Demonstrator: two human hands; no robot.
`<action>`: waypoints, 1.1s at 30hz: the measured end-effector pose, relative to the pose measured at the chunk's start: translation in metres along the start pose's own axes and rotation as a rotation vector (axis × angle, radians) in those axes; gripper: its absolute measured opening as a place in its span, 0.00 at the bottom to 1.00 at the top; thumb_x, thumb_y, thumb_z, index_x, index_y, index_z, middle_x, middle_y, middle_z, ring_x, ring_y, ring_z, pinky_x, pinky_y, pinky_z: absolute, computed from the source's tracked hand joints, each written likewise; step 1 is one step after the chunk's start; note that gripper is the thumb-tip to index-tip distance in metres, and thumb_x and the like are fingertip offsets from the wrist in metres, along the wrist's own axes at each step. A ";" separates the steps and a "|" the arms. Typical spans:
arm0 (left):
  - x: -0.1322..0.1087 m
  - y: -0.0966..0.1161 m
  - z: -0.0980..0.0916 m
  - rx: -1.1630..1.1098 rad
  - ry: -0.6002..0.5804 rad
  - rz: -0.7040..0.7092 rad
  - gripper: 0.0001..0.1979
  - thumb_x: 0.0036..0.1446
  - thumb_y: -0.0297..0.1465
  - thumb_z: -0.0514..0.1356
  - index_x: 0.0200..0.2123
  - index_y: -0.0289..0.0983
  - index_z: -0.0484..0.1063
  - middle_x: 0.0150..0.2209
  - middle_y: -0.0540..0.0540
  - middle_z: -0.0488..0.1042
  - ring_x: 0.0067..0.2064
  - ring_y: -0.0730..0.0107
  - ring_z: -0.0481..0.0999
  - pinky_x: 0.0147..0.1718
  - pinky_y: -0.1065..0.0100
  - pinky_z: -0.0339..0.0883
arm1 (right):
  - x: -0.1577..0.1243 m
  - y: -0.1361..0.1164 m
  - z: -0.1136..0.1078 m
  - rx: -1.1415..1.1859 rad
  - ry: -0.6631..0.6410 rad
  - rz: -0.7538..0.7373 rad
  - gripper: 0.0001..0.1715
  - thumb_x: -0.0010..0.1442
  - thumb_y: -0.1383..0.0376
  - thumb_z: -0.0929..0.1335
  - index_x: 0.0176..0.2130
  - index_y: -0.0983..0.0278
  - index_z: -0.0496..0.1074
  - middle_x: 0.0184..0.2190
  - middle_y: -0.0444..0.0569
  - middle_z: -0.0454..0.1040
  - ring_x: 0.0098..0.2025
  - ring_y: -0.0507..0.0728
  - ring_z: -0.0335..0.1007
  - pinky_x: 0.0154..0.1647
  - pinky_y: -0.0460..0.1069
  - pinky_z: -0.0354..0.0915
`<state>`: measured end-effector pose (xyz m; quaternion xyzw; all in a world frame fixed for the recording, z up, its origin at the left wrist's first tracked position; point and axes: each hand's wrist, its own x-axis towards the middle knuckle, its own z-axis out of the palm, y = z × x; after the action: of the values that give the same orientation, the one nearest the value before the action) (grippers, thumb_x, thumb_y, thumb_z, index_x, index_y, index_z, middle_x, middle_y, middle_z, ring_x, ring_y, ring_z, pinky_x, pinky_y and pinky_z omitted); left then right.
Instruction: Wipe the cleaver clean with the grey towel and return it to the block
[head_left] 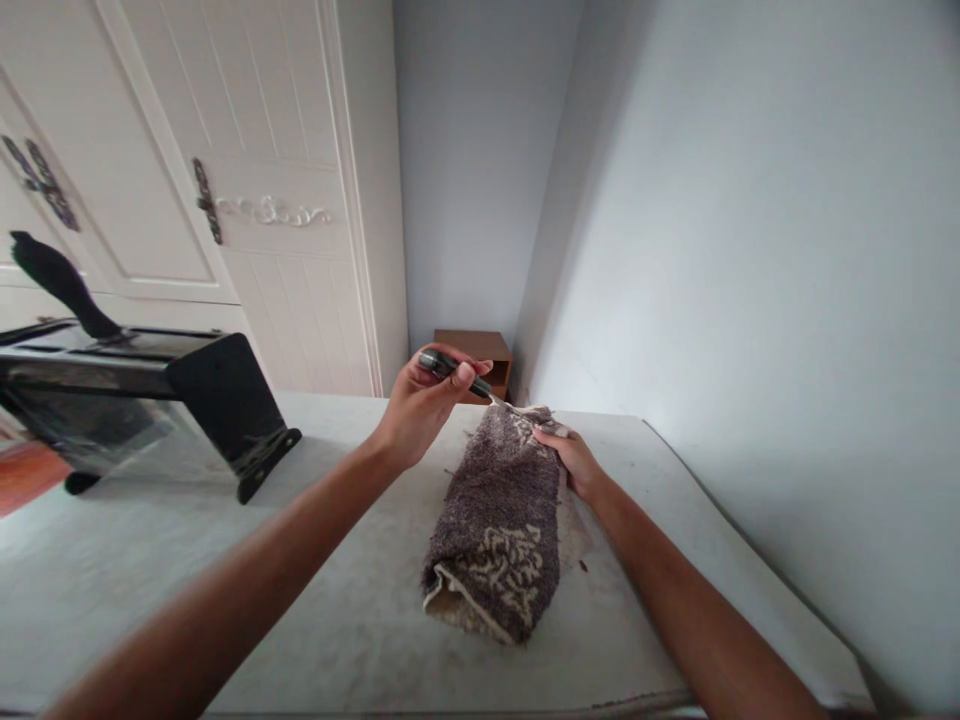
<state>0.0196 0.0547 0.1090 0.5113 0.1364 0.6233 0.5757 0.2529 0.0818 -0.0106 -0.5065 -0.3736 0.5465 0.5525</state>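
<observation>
My left hand point(424, 400) is closed around the dark handle of a thin metal tool point(459, 373), whose tip touches the far end of a folded cloth. This cloth point(502, 500) is purple-brown and fuzzy, with cream patterns and a pale edge, and lies lengthwise on the white table point(360, 600). At the cloth's far right corner, my right hand point(574, 458) pinches the fabric between thumb and fingers. The exact spot where the tip meets the fabric is too small to make out.
A black-framed box with clear sides point(217, 400) and a black handle stands at the table's left. Behind are a white wardrobe point(285, 150) and a small brown cabinet point(472, 345). A pale wall point(750, 250) borders the right side. An orange thing point(26, 475) shows far left.
</observation>
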 end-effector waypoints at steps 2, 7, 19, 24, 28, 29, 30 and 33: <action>0.008 0.004 0.009 -0.020 0.097 0.031 0.14 0.46 0.34 0.71 0.32 0.36 0.69 0.32 0.48 0.77 0.44 0.66 0.77 0.48 0.62 0.68 | 0.000 -0.001 0.000 0.005 0.002 0.007 0.22 0.36 0.59 0.79 0.33 0.65 0.78 0.32 0.50 0.79 0.35 0.61 0.76 0.40 0.52 0.70; 0.024 0.031 0.014 0.009 0.190 0.082 0.16 0.48 0.35 0.70 0.33 0.34 0.67 0.31 0.47 0.75 0.39 0.67 0.77 0.43 0.63 0.70 | -0.004 -0.002 0.001 0.023 -0.017 0.034 0.21 0.36 0.61 0.79 0.33 0.64 0.78 0.31 0.49 0.79 0.36 0.62 0.76 0.37 0.51 0.70; 0.024 0.162 -0.011 0.211 0.365 0.199 0.11 0.55 0.30 0.66 0.29 0.35 0.64 0.25 0.53 0.67 0.28 0.77 0.72 0.33 0.72 0.68 | -0.003 0.001 -0.004 -0.059 0.051 0.176 0.24 0.32 0.63 0.79 0.34 0.64 0.77 0.34 0.53 0.79 0.37 0.65 0.77 0.35 0.51 0.72; 0.008 0.221 -0.019 0.324 0.368 0.297 0.10 0.57 0.28 0.63 0.28 0.35 0.64 0.23 0.53 0.65 0.25 0.78 0.69 0.29 0.72 0.67 | 0.001 0.004 -0.009 -0.106 0.015 0.202 0.27 0.29 0.59 0.79 0.33 0.63 0.76 0.37 0.57 0.79 0.40 0.69 0.77 0.34 0.53 0.73; 0.000 0.266 -0.017 0.419 0.404 0.365 0.10 0.57 0.28 0.62 0.27 0.37 0.64 0.22 0.52 0.65 0.23 0.77 0.68 0.26 0.70 0.68 | 0.002 0.003 -0.009 -0.195 0.002 0.197 0.30 0.31 0.54 0.79 0.34 0.65 0.75 0.38 0.58 0.79 0.40 0.68 0.77 0.34 0.51 0.74; -0.001 0.276 -0.016 0.449 0.420 0.374 0.10 0.57 0.28 0.62 0.26 0.37 0.64 0.21 0.52 0.65 0.23 0.76 0.68 0.26 0.70 0.68 | 0.002 0.003 -0.010 -0.212 -0.009 0.203 0.31 0.31 0.54 0.79 0.34 0.65 0.75 0.39 0.58 0.79 0.41 0.68 0.77 0.35 0.51 0.74; -0.002 0.286 -0.015 0.479 0.434 0.382 0.10 0.56 0.28 0.63 0.26 0.38 0.64 0.21 0.52 0.65 0.23 0.76 0.68 0.25 0.70 0.68 | 0.003 0.004 -0.011 -0.220 -0.021 0.214 0.31 0.31 0.53 0.79 0.35 0.66 0.74 0.38 0.58 0.79 0.41 0.69 0.76 0.36 0.51 0.74; -0.003 0.309 -0.012 0.556 0.452 0.412 0.11 0.54 0.28 0.64 0.25 0.40 0.64 0.20 0.52 0.65 0.23 0.74 0.68 0.25 0.69 0.67 | 0.006 0.007 -0.014 -0.260 -0.043 0.168 0.31 0.32 0.50 0.78 0.32 0.66 0.74 0.36 0.59 0.79 0.40 0.71 0.76 0.36 0.54 0.75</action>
<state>-0.1687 -0.0353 0.3367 0.5141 0.3174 0.7616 0.2342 0.2656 0.0847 -0.0208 -0.5915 -0.4091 0.5485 0.4265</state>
